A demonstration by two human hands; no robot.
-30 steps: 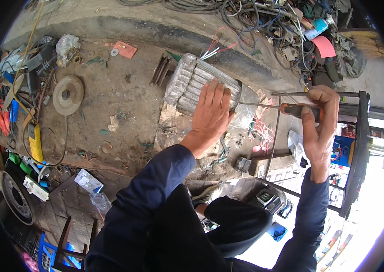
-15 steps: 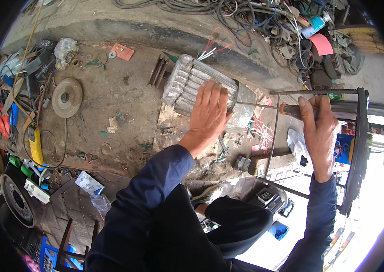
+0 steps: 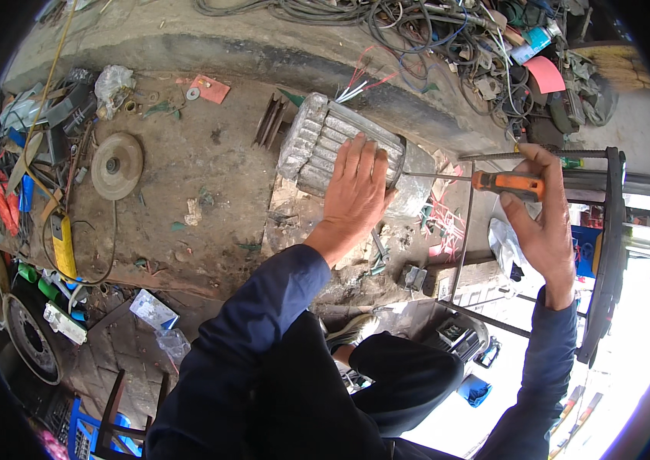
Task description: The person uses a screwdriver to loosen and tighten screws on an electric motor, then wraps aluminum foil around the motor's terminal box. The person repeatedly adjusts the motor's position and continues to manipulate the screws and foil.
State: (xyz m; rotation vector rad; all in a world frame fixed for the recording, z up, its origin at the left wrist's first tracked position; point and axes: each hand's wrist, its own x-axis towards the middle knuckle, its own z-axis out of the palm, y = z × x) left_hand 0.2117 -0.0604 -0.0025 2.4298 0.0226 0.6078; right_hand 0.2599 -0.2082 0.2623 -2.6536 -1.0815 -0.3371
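My left hand (image 3: pixel 354 192) lies with fingers stretched over a grimy, ribbed metal motor housing (image 3: pixel 310 138), which rests tilted on the dirty ground. My right hand (image 3: pixel 541 218), at the right, holds the orange-and-black handle of a screwdriver (image 3: pixel 510 182) between thumb and fingers. Its long shaft runs left to the housing's right end, where the tip's exact contact is hidden. A grey rounded piece (image 3: pixel 417 184) adjoins that end, with pink wires (image 3: pixel 441 222) scattered beside it. A slotted rusty metal piece (image 3: pixel 268 123) lies just left of the housing.
A grinding disc (image 3: pixel 116 165), yellow device (image 3: pixel 63 247) and scrap pile lie left. Tangled cables (image 3: pixel 448 42) heap along the upper ledge. A dark metal frame (image 3: pixel 610 253) stands right. A wheel rim (image 3: pixel 27 337) and blue stool (image 3: pixel 80 429) are at lower left.
My right hand has shifted its grip on the screwdriver: the thumb has moved below the handle, whose orange side now faces up. My left hand stays on the housing.
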